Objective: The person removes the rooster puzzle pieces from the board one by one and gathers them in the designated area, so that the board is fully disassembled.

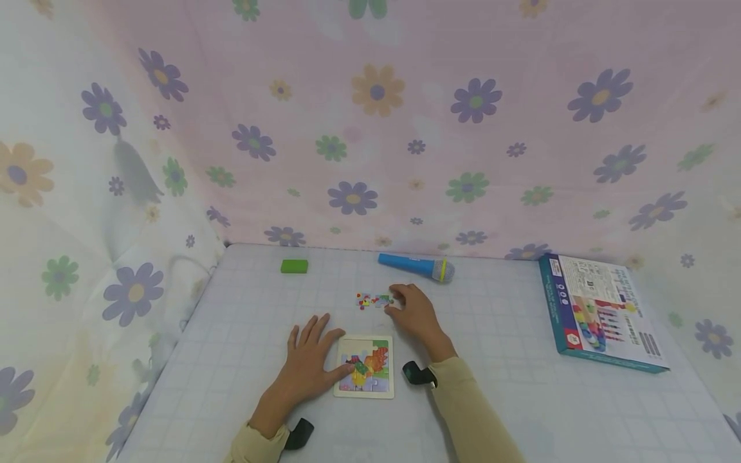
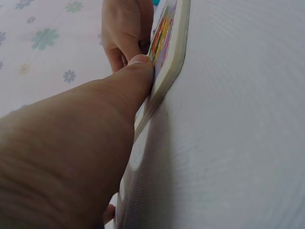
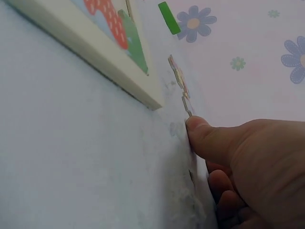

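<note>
A wooden puzzle tray [image 1: 391,370] with a colourful rooster picture lies on the table; its upper left part shows bare wood. My left hand [image 1: 309,363] spreads at the tray's left side, thumb over the picture's edge and fingers stretched on the tabletop. In the left wrist view the thumb [image 2: 128,83] presses the rim. Beyond the tray, two loose puzzle pieces lie side by side, a left piece [image 1: 363,300] and a right piece [image 1: 381,300]. My right hand [image 1: 418,315] pinches the right piece at its right end, thumb [image 3: 205,136] at its edge; the other fingers are partly hidden.
A green block [image 1: 294,266] lies at the back left. A blue toy microphone [image 1: 408,264] lies behind the right hand. Far right is a flat printed box [image 1: 608,315]. Flowered cloth [image 1: 405,167] hangs behind the table and at both sides.
</note>
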The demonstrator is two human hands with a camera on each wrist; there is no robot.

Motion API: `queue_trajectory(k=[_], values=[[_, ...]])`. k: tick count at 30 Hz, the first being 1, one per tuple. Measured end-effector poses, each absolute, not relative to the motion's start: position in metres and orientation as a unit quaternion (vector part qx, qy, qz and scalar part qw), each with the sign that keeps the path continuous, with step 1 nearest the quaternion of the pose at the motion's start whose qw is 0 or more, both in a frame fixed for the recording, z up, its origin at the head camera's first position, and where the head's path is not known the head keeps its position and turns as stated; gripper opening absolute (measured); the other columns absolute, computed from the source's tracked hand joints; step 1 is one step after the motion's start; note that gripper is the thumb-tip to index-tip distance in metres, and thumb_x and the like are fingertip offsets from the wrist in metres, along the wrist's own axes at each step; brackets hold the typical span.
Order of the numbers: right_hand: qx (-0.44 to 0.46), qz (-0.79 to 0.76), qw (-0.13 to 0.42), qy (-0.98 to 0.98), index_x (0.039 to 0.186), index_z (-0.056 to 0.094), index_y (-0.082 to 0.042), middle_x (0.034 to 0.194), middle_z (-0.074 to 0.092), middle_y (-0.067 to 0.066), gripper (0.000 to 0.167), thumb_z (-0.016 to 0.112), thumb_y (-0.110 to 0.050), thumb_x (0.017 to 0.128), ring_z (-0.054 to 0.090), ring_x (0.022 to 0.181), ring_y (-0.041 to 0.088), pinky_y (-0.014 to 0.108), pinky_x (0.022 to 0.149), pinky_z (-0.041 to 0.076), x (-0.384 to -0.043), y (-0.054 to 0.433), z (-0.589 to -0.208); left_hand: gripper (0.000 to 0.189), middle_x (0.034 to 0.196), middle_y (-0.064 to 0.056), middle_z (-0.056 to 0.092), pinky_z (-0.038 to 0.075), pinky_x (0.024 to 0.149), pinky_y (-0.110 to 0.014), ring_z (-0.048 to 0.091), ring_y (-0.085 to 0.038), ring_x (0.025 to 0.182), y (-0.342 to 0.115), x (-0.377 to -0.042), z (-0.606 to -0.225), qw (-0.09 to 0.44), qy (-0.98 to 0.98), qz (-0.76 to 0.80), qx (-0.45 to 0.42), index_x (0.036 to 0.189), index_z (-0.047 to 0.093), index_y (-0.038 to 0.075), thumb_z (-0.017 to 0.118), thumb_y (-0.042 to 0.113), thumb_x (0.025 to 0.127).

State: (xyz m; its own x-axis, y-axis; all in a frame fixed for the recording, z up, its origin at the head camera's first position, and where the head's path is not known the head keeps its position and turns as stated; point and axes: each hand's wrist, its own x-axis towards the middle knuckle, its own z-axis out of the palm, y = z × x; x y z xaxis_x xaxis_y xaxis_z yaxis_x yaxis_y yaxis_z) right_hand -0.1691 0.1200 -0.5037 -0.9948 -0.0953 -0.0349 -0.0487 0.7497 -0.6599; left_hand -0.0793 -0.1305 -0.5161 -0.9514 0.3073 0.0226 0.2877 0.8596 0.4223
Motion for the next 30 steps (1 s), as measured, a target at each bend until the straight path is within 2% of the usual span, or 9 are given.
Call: queue_trajectory(k=[13,24,30], values=[[-0.018,-0.377,0.006,0.926,0.131,0.063,-0.004,0.1,0.064,0.004,0.046,0.078,-0.015,0.089,0.056,0.09,0.017,0.035,0.081,0.05,-0.144,0.12,-0.51,0.066,0.162,-0.015,0.037,0.017,0.119,-0.073,0.029,-0.042,0.152,-0.13,-0.078,-0.516,0.007,0.964,0.214,0.158,0.138,0.058,0.023,0.072,0.061,0.085],[-0.035,-0.406,-0.011,0.913,0.112,0.069,-0.012,0.089,0.061,-0.005,0.027,0.079,-0.021,0.09,0.05,0.079,0.009,0.023,0.069,0.044,-0.1,0.118,-0.513,0.067,0.163,-0.015,0.036,0.015,0.119,-0.073,0.027,-0.042,0.152,-0.131,-0.079,-0.516,0.011,0.962,0.223,0.159,0.138,0.057,0.023,0.074,0.059,0.084],[-0.063,-0.399,-0.013,0.915,0.103,0.072,-0.015,0.082,0.058,-0.011,0.025,0.084,-0.027,0.085,0.049,0.074,0.005,0.019,0.065,0.044,-0.077,0.111,-0.512,0.066,0.163,-0.015,0.036,0.015,0.119,-0.072,0.026,-0.042,0.153,-0.132,-0.079,-0.519,0.009,0.96,0.229,0.159,0.138,0.057,0.023,0.074,0.058,0.085]])
